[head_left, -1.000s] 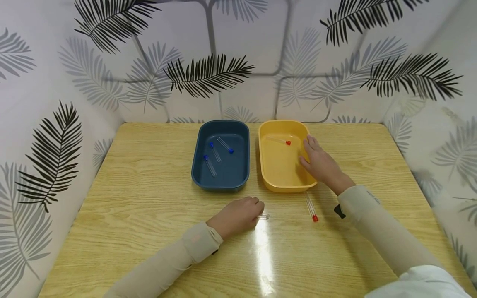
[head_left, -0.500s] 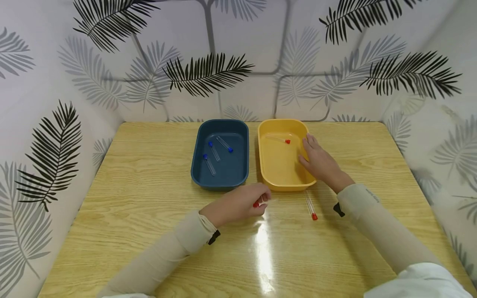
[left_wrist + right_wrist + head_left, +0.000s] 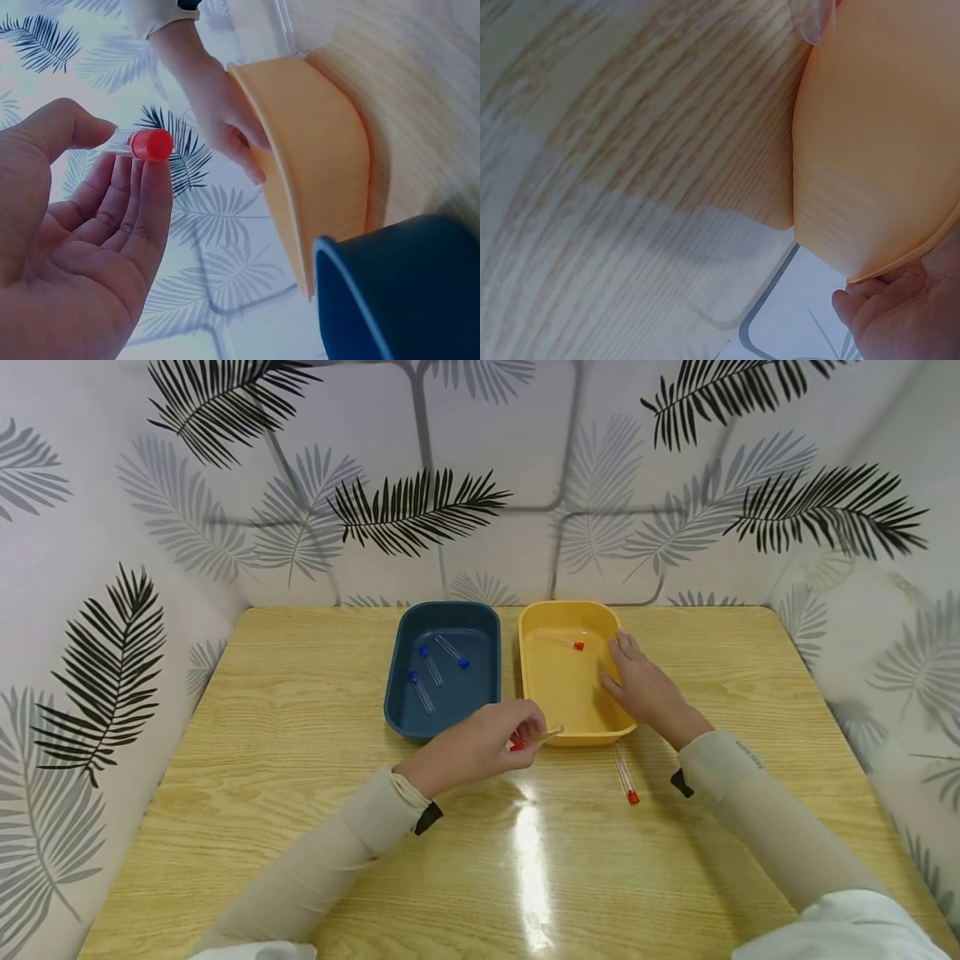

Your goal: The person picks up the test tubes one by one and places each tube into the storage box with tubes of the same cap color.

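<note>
Above table, left hand half-curled, pinching red-capped tube

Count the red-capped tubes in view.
3: one tube pinched by the left hand, another tube inside the yellow bin, a third tube on the table in front of that bin. The hands might hide others.

White walls patterned with black and grey fronds surround a wood-grained table, bright glare streaking its surface.
</note>
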Available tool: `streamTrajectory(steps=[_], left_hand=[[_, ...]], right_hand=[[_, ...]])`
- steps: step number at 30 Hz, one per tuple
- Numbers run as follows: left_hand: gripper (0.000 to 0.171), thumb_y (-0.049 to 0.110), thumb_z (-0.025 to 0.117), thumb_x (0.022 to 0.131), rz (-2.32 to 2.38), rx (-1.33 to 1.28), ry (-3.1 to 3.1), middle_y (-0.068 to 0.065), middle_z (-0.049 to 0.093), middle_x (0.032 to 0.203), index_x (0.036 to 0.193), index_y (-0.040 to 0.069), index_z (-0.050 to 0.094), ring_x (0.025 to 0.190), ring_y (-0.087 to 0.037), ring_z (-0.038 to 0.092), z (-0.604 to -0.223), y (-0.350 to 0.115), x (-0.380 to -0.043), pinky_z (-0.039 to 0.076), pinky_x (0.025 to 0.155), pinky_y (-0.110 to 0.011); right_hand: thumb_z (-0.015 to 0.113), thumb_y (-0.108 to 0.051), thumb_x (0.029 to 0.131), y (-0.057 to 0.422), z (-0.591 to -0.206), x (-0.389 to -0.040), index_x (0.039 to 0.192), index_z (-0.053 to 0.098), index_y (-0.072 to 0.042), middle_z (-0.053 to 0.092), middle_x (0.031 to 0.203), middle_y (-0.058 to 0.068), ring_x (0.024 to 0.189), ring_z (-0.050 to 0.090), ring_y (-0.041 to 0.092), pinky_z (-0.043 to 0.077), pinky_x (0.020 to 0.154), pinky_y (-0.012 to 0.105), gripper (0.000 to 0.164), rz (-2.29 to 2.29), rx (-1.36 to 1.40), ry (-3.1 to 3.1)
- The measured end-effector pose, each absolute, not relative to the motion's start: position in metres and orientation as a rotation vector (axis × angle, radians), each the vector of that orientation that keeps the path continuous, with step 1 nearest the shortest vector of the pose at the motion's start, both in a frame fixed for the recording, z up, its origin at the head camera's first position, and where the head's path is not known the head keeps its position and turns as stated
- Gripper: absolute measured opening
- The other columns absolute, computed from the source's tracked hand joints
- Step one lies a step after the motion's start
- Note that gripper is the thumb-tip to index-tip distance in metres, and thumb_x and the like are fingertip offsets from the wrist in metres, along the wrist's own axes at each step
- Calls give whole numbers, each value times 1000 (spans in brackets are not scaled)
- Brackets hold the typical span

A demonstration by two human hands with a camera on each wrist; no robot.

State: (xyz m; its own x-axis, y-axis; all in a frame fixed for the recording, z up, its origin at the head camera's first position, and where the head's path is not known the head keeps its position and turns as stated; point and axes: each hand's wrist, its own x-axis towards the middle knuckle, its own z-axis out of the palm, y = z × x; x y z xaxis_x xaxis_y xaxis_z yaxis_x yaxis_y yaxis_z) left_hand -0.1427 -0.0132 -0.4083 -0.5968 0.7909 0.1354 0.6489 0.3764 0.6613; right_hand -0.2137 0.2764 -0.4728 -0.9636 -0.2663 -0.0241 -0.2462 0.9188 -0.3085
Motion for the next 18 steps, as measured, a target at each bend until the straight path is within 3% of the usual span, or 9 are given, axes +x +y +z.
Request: streamTrajectory(steps=[8, 18], left_hand=[[13, 10, 60, 89, 1081, 1285, 2445, 6, 57, 90, 101, 9, 55, 81, -5, 53, -396, -14, -152, 50, 75, -22], [16, 10, 61, 89, 1269, 1170, 2443, 3, 58, 91, 103, 5, 56, 80, -5, 55, -387, -7, -172, 48, 73, -18]], right_hand=[[49, -24, 96, 276, -473, -214, 143, 21, 9, 10, 151, 25, 138, 9, 37, 19, 108, 51, 64, -479, -398, 3012], [50, -23, 96, 275, -472, -213, 143, 22, 10, 11, 150, 26, 138, 11, 38, 19, 108, 51, 64, -476, -403, 3016]])
